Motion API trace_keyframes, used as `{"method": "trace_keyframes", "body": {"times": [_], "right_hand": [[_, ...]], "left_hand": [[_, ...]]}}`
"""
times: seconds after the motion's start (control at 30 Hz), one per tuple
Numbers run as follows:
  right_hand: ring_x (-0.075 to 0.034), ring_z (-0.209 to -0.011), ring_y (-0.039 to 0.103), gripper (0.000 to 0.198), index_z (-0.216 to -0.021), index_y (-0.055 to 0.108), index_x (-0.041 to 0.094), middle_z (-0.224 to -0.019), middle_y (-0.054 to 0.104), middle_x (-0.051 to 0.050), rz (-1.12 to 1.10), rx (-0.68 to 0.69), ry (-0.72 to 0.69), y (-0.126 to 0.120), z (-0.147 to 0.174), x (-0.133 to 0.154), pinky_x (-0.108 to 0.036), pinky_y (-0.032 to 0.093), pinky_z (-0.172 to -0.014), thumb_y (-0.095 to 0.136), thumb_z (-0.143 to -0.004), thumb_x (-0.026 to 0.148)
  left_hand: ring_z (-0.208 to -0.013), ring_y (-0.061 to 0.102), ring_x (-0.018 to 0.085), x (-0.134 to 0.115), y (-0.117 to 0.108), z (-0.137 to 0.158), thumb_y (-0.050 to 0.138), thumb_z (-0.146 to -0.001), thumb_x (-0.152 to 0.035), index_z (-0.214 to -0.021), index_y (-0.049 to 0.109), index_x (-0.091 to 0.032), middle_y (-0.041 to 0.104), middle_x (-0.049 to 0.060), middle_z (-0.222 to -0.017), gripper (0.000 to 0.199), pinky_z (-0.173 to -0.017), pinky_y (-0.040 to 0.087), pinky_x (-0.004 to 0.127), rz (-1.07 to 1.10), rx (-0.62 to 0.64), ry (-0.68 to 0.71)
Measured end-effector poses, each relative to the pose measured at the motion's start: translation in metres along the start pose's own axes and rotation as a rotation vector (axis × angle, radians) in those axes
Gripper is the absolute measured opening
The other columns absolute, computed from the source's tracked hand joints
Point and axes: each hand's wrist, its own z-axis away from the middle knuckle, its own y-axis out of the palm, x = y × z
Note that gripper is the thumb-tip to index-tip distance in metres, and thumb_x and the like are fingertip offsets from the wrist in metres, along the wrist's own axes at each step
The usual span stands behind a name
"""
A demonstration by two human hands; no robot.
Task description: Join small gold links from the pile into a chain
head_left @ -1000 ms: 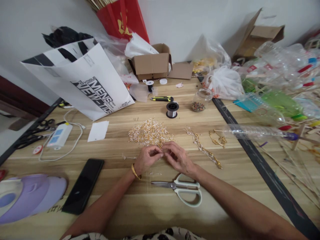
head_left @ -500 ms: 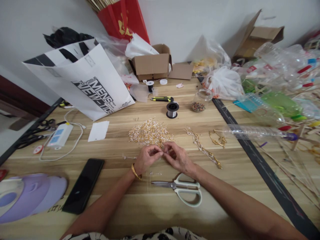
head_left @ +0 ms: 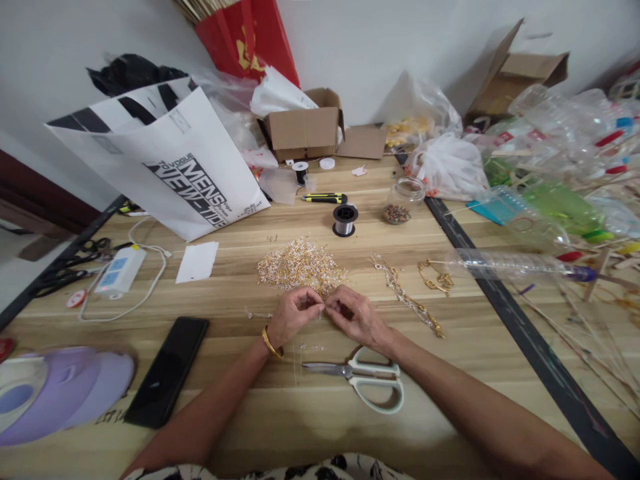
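Observation:
My left hand (head_left: 296, 315), with a gold bangle (head_left: 272, 343) at the wrist, is closed in a pinch. My right hand (head_left: 357, 313) pinches too, its fingertips almost meeting the left ones. Whatever sits between the fingertips is too small to make out. Just beyond both hands lies a heap of small gold and clear beads (head_left: 300, 261). Scissors with pale handles (head_left: 376, 380) rest on the table below the hands, blades pointing left. A short beaded piece (head_left: 311, 347) lies above the blades. To the right of my right hand is a beaded strand (head_left: 407, 297).
A wire spool (head_left: 345, 221), a utility knife (head_left: 324, 198) and a glass jar of beads (head_left: 401, 201) stand or lie behind the heap. A gold chain (head_left: 436, 277) is at the right, near plastic bottles (head_left: 565, 207). On the left are a phone (head_left: 167, 372) and a power strip (head_left: 120, 272).
My right hand's fingers have curled in slightly and shifted a little. My left hand stays nearly in the same place, and the things on the table have not moved.

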Motion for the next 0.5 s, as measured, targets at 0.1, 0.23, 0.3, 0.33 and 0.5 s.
{"method": "trace_keyframes", "body": {"times": [0.1, 0.23, 0.3, 0.33, 0.5], "right_hand": [[-0.013, -0.065, 0.049, 0.006, -0.085, 0.056, 0.017, -0.075, 0.053, -0.003, -0.017, 0.0, 0.011, -0.0006, -0.0005, 0.0011, -0.024, 0.04, -0.057, 0.052, -0.086, 0.02], [-0.012, -0.064, 0.048, 0.006, -0.083, 0.057, 0.017, -0.073, 0.052, -0.002, -0.031, -0.006, 0.027, -0.0008, -0.0012, 0.0011, -0.024, 0.04, -0.057, 0.054, -0.086, 0.021], [-0.012, -0.063, 0.048, 0.007, -0.083, 0.058, 0.017, -0.073, 0.052, -0.002, -0.035, -0.009, 0.03, -0.0005, -0.0012, 0.0001, -0.024, 0.039, -0.056, 0.054, -0.086, 0.022], [-0.012, -0.063, 0.048, 0.007, -0.083, 0.058, 0.017, -0.072, 0.052, -0.002, -0.037, -0.012, 0.028, -0.0003, -0.0012, -0.0006, -0.024, 0.039, -0.056, 0.054, -0.086, 0.022], [-0.013, -0.064, 0.048, 0.009, -0.082, 0.058, 0.017, -0.072, 0.052, -0.002, -0.038, -0.017, 0.017, 0.0005, -0.0008, -0.0033, -0.025, 0.039, -0.057, 0.052, -0.087, 0.022]], "left_hand": [[-0.063, 0.054, 0.011, 0.0019, -0.0001, -0.0007, 0.066, -0.07, -0.022, -0.071, 0.06, -0.011, 0.059, 0.002, -0.067, 0.012, -0.061, 0.042, 0.022, 0.013, -0.002, 0.01], [-0.062, 0.053, 0.011, 0.0028, 0.0004, -0.001, 0.066, -0.07, -0.022, -0.07, 0.061, -0.01, 0.06, 0.002, -0.066, 0.013, -0.06, 0.042, 0.022, 0.02, -0.009, 0.023], [-0.063, 0.054, 0.011, 0.0025, 0.0007, -0.0007, 0.066, -0.071, -0.023, -0.07, 0.061, -0.01, 0.06, 0.002, -0.066, 0.013, -0.06, 0.042, 0.022, 0.021, -0.01, 0.024], [-0.063, 0.053, 0.011, 0.0022, 0.0009, -0.0004, 0.065, -0.071, -0.023, -0.07, 0.061, -0.01, 0.06, 0.002, -0.066, 0.013, -0.06, 0.042, 0.022, 0.021, -0.008, 0.025], [-0.061, 0.052, 0.01, 0.0003, 0.0016, 0.0007, 0.064, -0.073, -0.024, -0.07, 0.061, -0.011, 0.059, 0.001, -0.064, 0.014, -0.059, 0.041, 0.021, 0.007, -0.005, 0.02]]}}
